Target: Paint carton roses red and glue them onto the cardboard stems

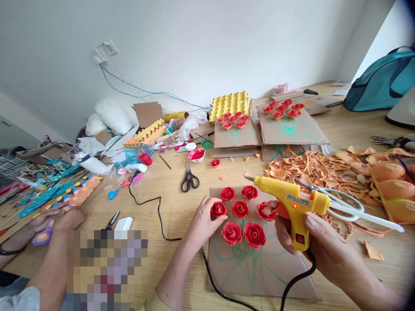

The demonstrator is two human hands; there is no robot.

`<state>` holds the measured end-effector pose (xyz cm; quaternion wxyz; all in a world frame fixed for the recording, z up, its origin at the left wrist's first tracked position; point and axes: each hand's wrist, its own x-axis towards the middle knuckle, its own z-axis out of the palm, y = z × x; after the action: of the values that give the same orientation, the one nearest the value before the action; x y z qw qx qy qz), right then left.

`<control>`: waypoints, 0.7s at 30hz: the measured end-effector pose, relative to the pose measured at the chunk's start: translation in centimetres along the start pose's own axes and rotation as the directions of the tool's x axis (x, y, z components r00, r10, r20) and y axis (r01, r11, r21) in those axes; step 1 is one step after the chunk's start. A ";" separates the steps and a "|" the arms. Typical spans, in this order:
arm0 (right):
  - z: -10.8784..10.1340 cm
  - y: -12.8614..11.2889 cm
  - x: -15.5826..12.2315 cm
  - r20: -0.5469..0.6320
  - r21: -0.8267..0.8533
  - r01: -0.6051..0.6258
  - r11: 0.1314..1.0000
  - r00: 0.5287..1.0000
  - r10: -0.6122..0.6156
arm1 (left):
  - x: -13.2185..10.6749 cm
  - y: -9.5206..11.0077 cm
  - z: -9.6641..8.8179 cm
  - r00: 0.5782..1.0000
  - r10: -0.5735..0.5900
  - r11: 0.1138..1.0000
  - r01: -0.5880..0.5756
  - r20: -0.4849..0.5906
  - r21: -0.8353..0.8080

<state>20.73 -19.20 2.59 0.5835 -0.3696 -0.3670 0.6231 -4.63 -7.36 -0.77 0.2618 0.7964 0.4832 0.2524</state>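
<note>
My left hand point(200, 224) has its thumb and fingers closed around a red paper rose point(218, 209) at the left edge of a cardboard sheet point(233, 272) with green painted stems. In my right hand point(324, 237) is a yellow hot glue gun point(300, 209), its nozzle pointing left above the sheet and its small light glowing. A fingertip of that hand reaches the rose at the right point(264, 211). Several other red roses, including a middle one point(240, 209), sit on the cardboard between my hands. The gun's black cord point(210, 276) crosses the sheet's lower left corner.
Black scissors point(189, 178) and a loose red rose point(215, 163) lie beyond the sheet. Orange egg-carton scraps point(311, 166) and white-handled scissors point(348, 203) are at right. Two finished-looking rose boards point(293, 129) stand behind. At left, a co-worker's hands point(66, 219) hold coloured carton pieces.
</note>
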 end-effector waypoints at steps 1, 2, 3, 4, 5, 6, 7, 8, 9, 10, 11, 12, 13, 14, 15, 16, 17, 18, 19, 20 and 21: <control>-0.1 0.0 0.0 0.010 -0.003 0.003 1.000 1.000 -0.003 | 0.0 -0.1 0.1 1.000 0.000 1.000 0.000 0.000 0.003; -0.1 0.1 0.1 0.020 -0.005 0.005 1.000 1.000 -0.005 | 0.0 -0.1 0.1 1.000 0.000 1.000 0.000 0.000 0.005; -0.2 0.1 0.1 0.025 -0.005 0.007 1.000 1.000 -0.007 | 0.0 -0.1 0.1 1.000 0.000 1.000 0.000 0.000 0.004; -0.2 0.1 0.1 0.025 -0.004 0.008 1.000 1.000 -0.008 | -0.1 -0.1 0.1 1.000 -0.002 1.000 0.002 0.000 -0.001; -0.2 0.1 0.1 0.021 -0.002 0.008 1.000 1.000 -0.008 | -0.1 0.0 0.1 1.000 -0.009 1.000 0.009 0.002 -0.008; -0.1 0.0 0.1 0.015 -0.001 0.007 1.000 1.000 -0.007 | -0.1 0.0 0.0 1.000 -0.022 1.000 0.022 0.004 -0.017; -0.1 0.0 0.1 0.007 0.001 0.006 1.000 1.000 -0.006 | -0.1 0.1 -0.1 0.999 -0.037 0.999 0.037 0.008 -0.026; 0.0 0.0 0.1 0.000 0.004 0.004 1.000 1.000 -0.004 | -0.2 0.1 -0.2 0.999 -0.051 0.998 0.051 0.010 -0.036; 0.1 -0.1 0.0 0.001 0.007 0.005 1.000 1.000 -0.005 | -0.1 0.0 -0.3 0.998 -0.062 0.997 0.062 0.008 -0.045; 0.1 -0.1 0.0 0.003 0.009 0.006 1.000 1.000 -0.006 | -0.1 0.0 -0.4 0.998 -0.067 0.996 0.067 0.000 -0.056; 0.2 -0.2 0.0 0.004 0.010 0.008 1.000 1.000 -0.008 | -0.1 -0.2 -0.6 0.997 -0.069 0.995 0.068 -0.017 -0.068; 0.2 -0.2 -0.1 0.004 0.010 0.010 1.000 1.000 -0.010 | 0.0 -0.3 -0.7 0.997 -0.069 0.995 0.066 -0.043 -0.078; 0.2 -0.2 -0.1 0.002 0.010 0.012 1.000 1.000 -0.012 | 0.1 -0.5 -0.8 0.995 -0.069 0.994 0.062 -0.077 -0.085; 0.2 -0.2 -0.1 0.001 0.014 0.013 1.000 1.000 -0.013 | 0.2 -0.7 -1.0 0.991 -0.069 0.994 0.059 -0.118 -0.089; 0.2 -0.2 -0.2 -0.001 0.021 0.012 1.000 1.000 -0.012 | 0.3 -0.9 -1.0 0.985 -0.068 0.995 0.054 -0.157 -0.088; 0.2 -0.3 -0.2 -0.001 0.031 0.011 0.999 1.000 -0.011 | 0.3 -1.0 -1.1 0.980 -0.062 0.995 0.047 -0.191 -0.085; 0.3 -0.3 -0.2 -0.001 0.042 0.009 0.999 1.000 -0.009 | 0.4 -1.1 -1.2 0.974 -0.054 0.996 0.037 -0.220 -0.082; 0.3 -0.4 -0.2 0.002 0.049 0.007 0.999 1.000 -0.007 | 0.4 -1.1 -1.2 0.969 -0.043 0.997 0.024 -0.242 -0.079; 0.3 -0.4 -0.3 0.005 0.053 0.006 0.999 1.000 -0.007 | 0.5 -1.1 -1.2 0.966 -0.031 0.997 0.011 -0.257 -0.077; 0.3 -0.4 -0.3 0.010 0.052 0.007 0.999 1.000 -0.008 | 0.5 -1.0 -1.2 0.963 -0.017 0.997 -0.003 -0.268 -0.074; 0.3 -0.4 -0.2 0.017 0.049 0.012 0.999 1.000 -0.013 | 0.5 -0.9 -1.2 0.961 -0.002 0.997 -0.018 -0.278 -0.070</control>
<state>20.69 -19.42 3.08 0.5929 -0.3477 -0.3590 0.6314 -5.77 -6.33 -0.40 0.2188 0.7452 0.5026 0.3799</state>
